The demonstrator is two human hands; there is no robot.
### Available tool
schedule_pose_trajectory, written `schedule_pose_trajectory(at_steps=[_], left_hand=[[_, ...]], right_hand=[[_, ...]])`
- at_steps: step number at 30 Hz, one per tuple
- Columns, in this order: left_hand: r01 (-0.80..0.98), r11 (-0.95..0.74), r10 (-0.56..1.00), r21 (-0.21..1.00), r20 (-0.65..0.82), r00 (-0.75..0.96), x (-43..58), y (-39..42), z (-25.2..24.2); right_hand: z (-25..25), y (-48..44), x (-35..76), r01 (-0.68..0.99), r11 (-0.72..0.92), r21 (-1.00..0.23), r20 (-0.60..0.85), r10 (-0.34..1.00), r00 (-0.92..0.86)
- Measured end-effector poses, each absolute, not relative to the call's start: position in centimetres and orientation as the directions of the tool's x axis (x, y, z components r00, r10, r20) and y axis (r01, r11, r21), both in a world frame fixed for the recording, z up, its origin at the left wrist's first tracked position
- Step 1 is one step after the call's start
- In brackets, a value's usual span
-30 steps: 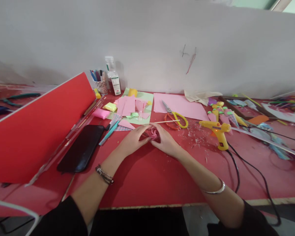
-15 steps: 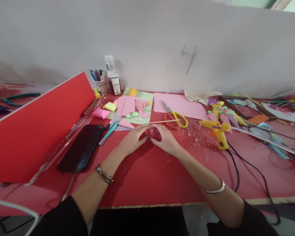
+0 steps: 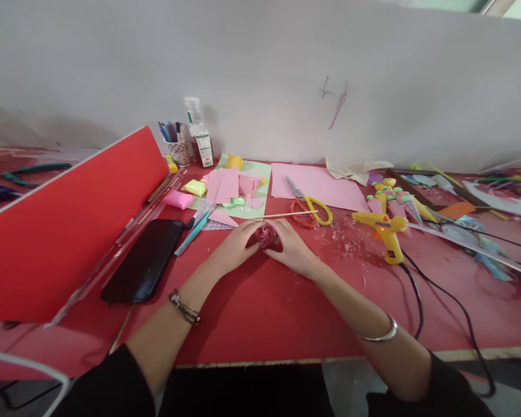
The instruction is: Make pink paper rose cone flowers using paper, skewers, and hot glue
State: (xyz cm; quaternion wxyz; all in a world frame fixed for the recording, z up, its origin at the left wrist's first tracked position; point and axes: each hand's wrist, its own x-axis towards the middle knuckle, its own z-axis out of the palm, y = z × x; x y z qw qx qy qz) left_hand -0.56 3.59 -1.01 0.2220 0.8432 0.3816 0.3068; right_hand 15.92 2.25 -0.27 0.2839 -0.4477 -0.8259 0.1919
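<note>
Between my two hands is a small dark-pink swirled rose (image 3: 266, 235), its spiral face turned up toward me. My left hand (image 3: 235, 246) closes on its left side, fingers curved round the far edge and thumb at the near edge. From the right, my right hand (image 3: 293, 248) curls round it in the same way. What the rose is made of is hard to tell. Just beyond the fingertips lies a thin wooden stick (image 3: 286, 215), crossing the handles of the scissors (image 3: 308, 205). A teal cutter-like tool (image 3: 193, 234) rests left of my left hand.
A yellow glue gun (image 3: 386, 231) with a trailing cord sits right of my hands. On the left are a black phone (image 3: 147, 260) and a leaning red board (image 3: 78, 226). Pink paper sheets (image 3: 325, 188), a bottle (image 3: 201, 139) and a pen cup (image 3: 178, 152) stand or lie toward the wall.
The rose has turned a little between my fingers and shifted slightly left. Both hands keep nearly the same place, and the things on the table have not moved.
</note>
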Motion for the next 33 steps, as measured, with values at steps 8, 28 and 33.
schedule_pose_trajectory(at_steps=[8, 28, 33], left_hand=[[0.488, -0.602, 0.785, 0.633, 0.357, 0.506, -0.52, 3.49, -0.86], [0.506, -0.633, 0.756, 0.585, 0.326, 0.568, -0.86, 3.34, -0.86], [0.496, -0.636, 0.758, 0.591, 0.359, 0.544, -0.77, 3.49, -1.05]], right_hand=[[-0.13, 2.16, 15.69, 0.641, 0.527, -0.558, 0.290, 0.848, -0.444], [0.15, 2.16, 15.86, 0.705, 0.540, -0.459, 0.331, 0.841, -0.428], [0.00, 2.22, 15.81, 0.648, 0.561, -0.516, 0.358, 0.828, -0.431]])
